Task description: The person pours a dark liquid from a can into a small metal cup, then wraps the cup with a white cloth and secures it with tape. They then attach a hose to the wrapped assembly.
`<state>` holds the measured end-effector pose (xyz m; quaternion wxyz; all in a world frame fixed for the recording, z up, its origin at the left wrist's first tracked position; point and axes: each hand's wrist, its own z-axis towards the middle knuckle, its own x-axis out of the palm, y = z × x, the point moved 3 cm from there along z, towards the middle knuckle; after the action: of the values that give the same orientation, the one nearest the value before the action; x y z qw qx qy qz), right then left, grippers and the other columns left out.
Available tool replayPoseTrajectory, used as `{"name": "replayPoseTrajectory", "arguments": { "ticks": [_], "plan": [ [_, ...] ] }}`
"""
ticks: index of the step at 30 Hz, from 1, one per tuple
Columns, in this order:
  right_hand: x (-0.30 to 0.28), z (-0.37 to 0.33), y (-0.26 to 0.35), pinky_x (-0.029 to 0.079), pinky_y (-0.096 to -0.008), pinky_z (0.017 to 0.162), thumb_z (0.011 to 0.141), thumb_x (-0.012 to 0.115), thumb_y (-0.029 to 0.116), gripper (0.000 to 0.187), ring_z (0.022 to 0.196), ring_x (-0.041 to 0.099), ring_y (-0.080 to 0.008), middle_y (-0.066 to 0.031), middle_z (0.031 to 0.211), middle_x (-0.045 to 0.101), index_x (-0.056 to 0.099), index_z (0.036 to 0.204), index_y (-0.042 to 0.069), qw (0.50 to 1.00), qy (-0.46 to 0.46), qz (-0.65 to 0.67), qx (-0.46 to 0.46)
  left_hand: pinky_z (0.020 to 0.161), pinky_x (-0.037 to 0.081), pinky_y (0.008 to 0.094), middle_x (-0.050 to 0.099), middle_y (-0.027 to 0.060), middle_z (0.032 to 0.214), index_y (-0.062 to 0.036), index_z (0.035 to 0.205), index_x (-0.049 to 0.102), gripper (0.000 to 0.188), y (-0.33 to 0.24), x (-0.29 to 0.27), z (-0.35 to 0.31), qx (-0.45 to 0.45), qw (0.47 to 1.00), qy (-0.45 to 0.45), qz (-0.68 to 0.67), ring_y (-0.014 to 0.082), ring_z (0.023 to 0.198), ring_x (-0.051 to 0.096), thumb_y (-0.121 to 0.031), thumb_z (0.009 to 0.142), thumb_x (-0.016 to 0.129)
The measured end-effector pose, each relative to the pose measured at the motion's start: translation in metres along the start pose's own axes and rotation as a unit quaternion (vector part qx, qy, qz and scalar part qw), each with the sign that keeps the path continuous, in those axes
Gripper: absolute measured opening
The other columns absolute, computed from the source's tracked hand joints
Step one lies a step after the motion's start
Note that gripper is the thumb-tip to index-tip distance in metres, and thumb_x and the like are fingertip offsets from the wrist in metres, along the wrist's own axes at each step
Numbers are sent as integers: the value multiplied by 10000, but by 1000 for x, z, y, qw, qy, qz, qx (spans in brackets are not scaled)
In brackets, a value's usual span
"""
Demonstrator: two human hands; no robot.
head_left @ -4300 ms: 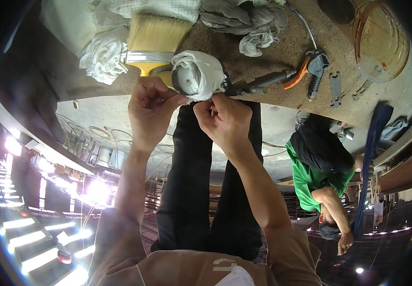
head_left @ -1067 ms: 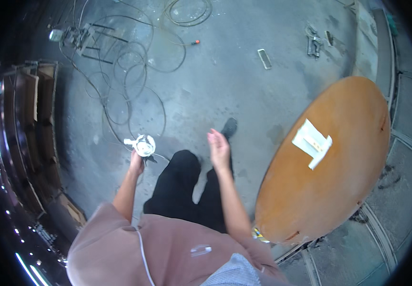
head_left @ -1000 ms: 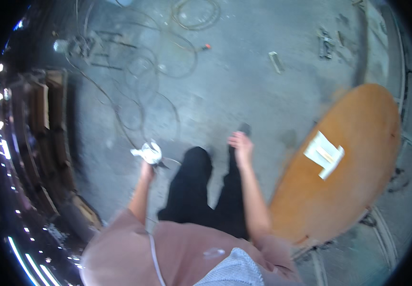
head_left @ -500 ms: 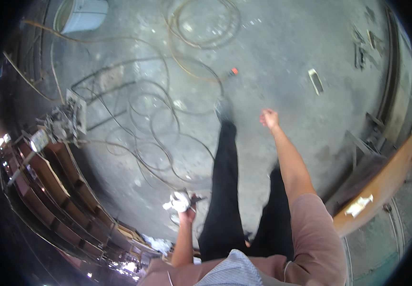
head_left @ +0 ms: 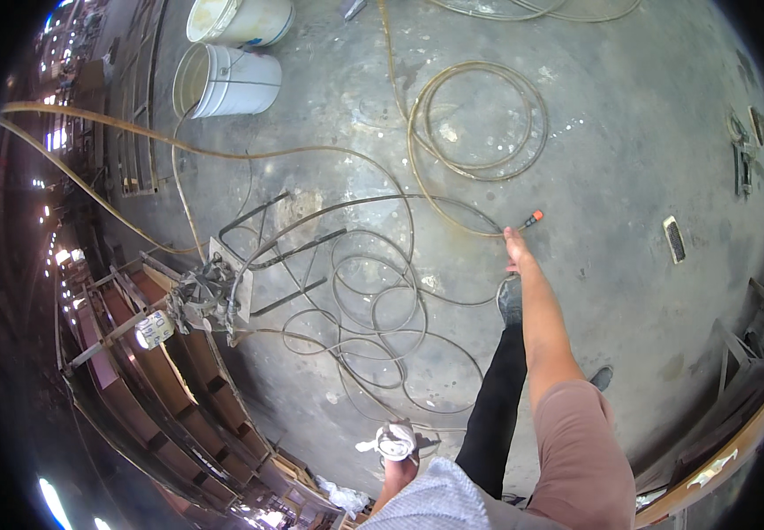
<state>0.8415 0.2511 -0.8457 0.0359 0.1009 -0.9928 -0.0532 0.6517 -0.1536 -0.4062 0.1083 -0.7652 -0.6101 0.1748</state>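
My left hand is low in the view, closed around a white wrapped bundle. The bundle is rounded, with a loose white end on its left and a thin dark part jutting out to the right. What is inside the wrapping is hidden. My right arm reaches forward, and my right hand appears next to a yellowish hose. Its fingers look partly spread, with nothing visible in them. Just past the hand is the hose's dark connector with an orange tip. Contact with the hose cannot be made out.
Coiled hose lies ahead, and tangled dark hoses spread left of my legs. A metal-framed machine stands beside wooden shelving. White buckets are at the far left. A small framed object lies on the right floor.
My view has shifted forward and left, bringing both buckets into sight. My right hand is now close to the orange-tipped hose end. The white bundle stays in my left hand.
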Motion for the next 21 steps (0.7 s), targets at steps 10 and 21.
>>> {"name": "replayPoseTrajectory", "arguments": {
  "ticks": [10, 21],
  "plan": [
    [-32, 15, 12, 470, -628, 1067, 1029, 383, 697, 804, 1499, 388, -397, -112, 1698, 316, 193, 1677, 261, 992, 48, -70, -92, 990, 497, 496, 682, 13, 1028, -205, 1324, 632, 333, -30, 104, -7, 92, 984, 134, 71, 245, 984, 660, -376, 1046, 564],
    [-180, -118, -59, 574, -474, 870, 1018, 584, 412, 400, 1014, 744, -335, -123, 1198, 749, 690, 1310, 159, 848, -352, -252, -306, 966, 412, 437, 440, 2, 605, -179, 1346, 600, 396, -11, 159, -47, 100, 964, 206, 138, 274, 866, 549, -417, 1030, 573]
  ]
}}
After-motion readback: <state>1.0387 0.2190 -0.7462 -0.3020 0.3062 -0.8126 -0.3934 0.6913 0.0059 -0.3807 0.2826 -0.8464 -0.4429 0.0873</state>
